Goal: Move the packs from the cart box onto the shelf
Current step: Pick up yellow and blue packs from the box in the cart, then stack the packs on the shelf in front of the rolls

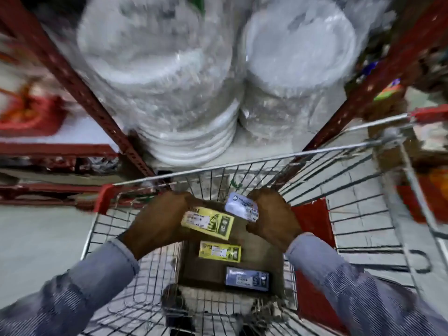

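A brown cardboard box (211,267) sits inside the wire shopping cart (363,214). My left hand (160,221) grips a yellow pack (207,222) above the box. My right hand (271,217) holds a white and blue pack (241,207) beside it. In the box lie another yellow pack (220,251) and a dark blue pack (247,278). The shelf (244,154) stands just beyond the cart's front rim, framed by red steel uprights. The whole view is blurred by motion.
Two tall stacks of plastic-wrapped white plates (169,93) fill the shelf ahead. Red uprights (80,88) slant on both sides. A red panel (312,224) lines the cart's right inside. More red shelving with goods runs off to the left (48,151).
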Available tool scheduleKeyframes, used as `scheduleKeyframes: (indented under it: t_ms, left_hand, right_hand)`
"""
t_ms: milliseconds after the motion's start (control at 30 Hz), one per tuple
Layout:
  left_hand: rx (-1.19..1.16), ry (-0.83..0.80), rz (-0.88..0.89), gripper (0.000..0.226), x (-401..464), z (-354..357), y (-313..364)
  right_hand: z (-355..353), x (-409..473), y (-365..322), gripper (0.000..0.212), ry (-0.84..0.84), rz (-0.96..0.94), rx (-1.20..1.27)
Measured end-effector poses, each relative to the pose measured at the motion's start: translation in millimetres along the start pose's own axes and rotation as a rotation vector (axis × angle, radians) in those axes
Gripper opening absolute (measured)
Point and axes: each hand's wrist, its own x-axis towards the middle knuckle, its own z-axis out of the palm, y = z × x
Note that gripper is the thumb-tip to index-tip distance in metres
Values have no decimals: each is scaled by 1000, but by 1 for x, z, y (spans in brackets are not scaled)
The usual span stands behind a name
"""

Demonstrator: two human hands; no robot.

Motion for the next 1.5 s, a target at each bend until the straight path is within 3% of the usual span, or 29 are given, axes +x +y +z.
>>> scheduleKeyframes:
  t_ms: [100,267,433,667,833,1067,1233,1500]
  left_hand:
    - [80,100,-5,41,-29,-72,19]
    - [161,308,30,53,-75,-187,52]
    - [271,529,35,58,-105,-285,81]
    - [264,802,66,64,-120,-382,116]
    - [217,931,131,65,-96,-433,132]
    - [292,994,173,57,-37,-467,145]
    - [348,949,157,53,-7,-473,141]
    - [232,904,111,52,3,-469,134]
  right_hand:
    - [-73,-12,-33,36,91,-57,-2]
    - [-215,-44,-97,56,319,-119,-40]
    - [-335,-75,-147,55,518,-190,-99]
    - [-445,-110,-177,54,768,-270,-155]
    - [-498,-99,-180,54,948,-275,-215]
    - [-529,-52,-169,52,924,-249,-341]
    - [-524,-28,-158,49,928,-262,-386]
    - [-519,-15,-152,48,952,-274,-299]
